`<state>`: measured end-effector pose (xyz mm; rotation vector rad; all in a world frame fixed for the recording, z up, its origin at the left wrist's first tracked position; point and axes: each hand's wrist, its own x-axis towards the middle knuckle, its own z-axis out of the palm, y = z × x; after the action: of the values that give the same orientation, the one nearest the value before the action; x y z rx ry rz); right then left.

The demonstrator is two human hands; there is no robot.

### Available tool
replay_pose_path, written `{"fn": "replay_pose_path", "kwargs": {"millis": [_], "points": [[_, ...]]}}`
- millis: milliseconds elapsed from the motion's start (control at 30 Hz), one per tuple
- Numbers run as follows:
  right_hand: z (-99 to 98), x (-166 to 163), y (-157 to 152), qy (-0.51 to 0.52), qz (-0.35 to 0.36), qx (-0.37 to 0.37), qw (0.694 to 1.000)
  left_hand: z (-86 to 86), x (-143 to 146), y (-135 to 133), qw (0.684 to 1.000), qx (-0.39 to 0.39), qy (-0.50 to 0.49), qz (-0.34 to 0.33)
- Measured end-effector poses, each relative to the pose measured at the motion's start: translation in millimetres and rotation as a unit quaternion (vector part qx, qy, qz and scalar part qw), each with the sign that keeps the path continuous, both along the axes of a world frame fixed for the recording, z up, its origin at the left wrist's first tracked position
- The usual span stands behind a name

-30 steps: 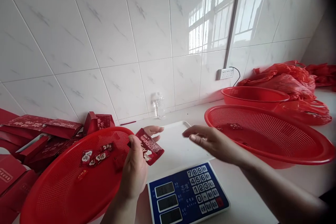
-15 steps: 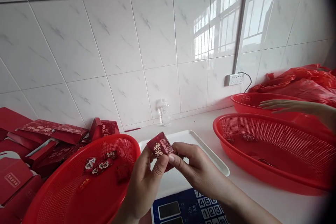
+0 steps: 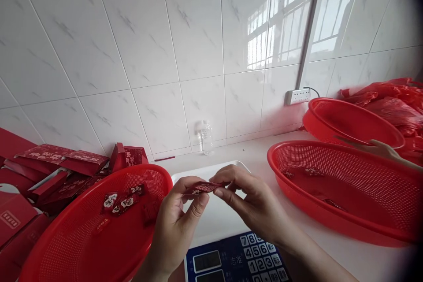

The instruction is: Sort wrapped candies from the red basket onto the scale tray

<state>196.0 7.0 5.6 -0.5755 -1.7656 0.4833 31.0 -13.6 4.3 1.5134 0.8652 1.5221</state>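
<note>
A small dark red wrapped packet (image 3: 203, 187) is pinched between both my hands above the white tray (image 3: 214, 224) of a weighing scale. My left hand (image 3: 180, 216) grips its left end with thumb and fingers. My right hand (image 3: 247, 200) holds the right end between thumb and forefinger. The packet is turned nearly edge-on, so little of its print shows. Below my hands lies the scale's blue keypad panel (image 3: 234, 257) with number keys and dark displays. To the left, several similar packets (image 3: 127, 203) lie in a red perforated basket (image 3: 53, 233).
Red printed boxes (image 3: 66, 158) crowd the far left. A clear bottle (image 3: 207, 139) stands by the tiled wall. On the right, a red basket (image 3: 350, 224) holds a few packets. Behind it, another person's hand (image 3: 380, 150) touches a tilted red basket (image 3: 357, 119), near red plastic bags (image 3: 393, 101).
My hands have tilted the packet from face-on to nearly edge-on. At the right, the other person's hand has lowered, and the rear red basket is now raised and tilted.
</note>
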Motion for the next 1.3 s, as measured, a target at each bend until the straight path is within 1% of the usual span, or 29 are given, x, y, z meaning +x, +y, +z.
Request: {"fn": "replay_pose_path", "kwargs": {"millis": [67,167,267,367,467,533,600,700,833,967,1067,1167,1233,1300], "points": [[-0.9,1,2,0.019,-0.018,0.051,0.998,0.7,-1,-1,0.999,-0.006,-0.036,-0.027],[-2.3,1,1,0.031,-0.022,0.09,0.995,1.2,-3,-4,0.993,-0.028,-0.083,-0.073],[-3.7,0,-2,0.025,-0.014,0.093,0.995,1.5,-2,-6,0.99,-0.072,-0.11,-0.045],[-4.1,-1,-4,0.059,0.019,0.057,0.996,1.2,0,-7,0.988,-0.087,-0.122,-0.024],[-2.1,-1,-4,0.136,0.075,-0.011,0.988,0.8,2,-8,0.992,-0.072,-0.102,-0.008],[-0.3,0,-2,0.162,0.106,-0.06,0.979,0.4,3,-10,0.995,-0.061,-0.074,0.014],[0.5,0,0,0.146,0.12,-0.106,0.976,-0.2,4,-13,0.997,-0.048,-0.046,0.029],[-0.6,0,1,0.109,0.152,-0.16,0.969,-1.6,6,-14,0.999,-0.021,-0.007,0.03],[-1.8,-2,0,0.119,0.191,-0.176,0.958,-4.8,6,-15,1.0,0.007,0.013,0.024],[-0.4,-3,0,0.135,0.225,-0.184,0.947,-7.3,7,-16,0.999,0.019,0.016,0.033],[-0.4,-2,0,0.136,0.215,-0.167,0.953,-6.6,6,-17,0.999,0.012,0.004,0.05],[-0.8,-1,0,0.123,0.165,-0.126,0.97,-4.7,2,-14,0.998,-0.01,-0.012,0.067],[-0.7,0,-1,0.11,0.129,-0.099,0.981,-3.9,-3,-10,0.998,0.005,0.004,0.06],[-0.1,0,-2,0.1,0.1,-0.064,0.988,-3.5,-8,-6,0.998,0.043,0.02,0.046]]}}
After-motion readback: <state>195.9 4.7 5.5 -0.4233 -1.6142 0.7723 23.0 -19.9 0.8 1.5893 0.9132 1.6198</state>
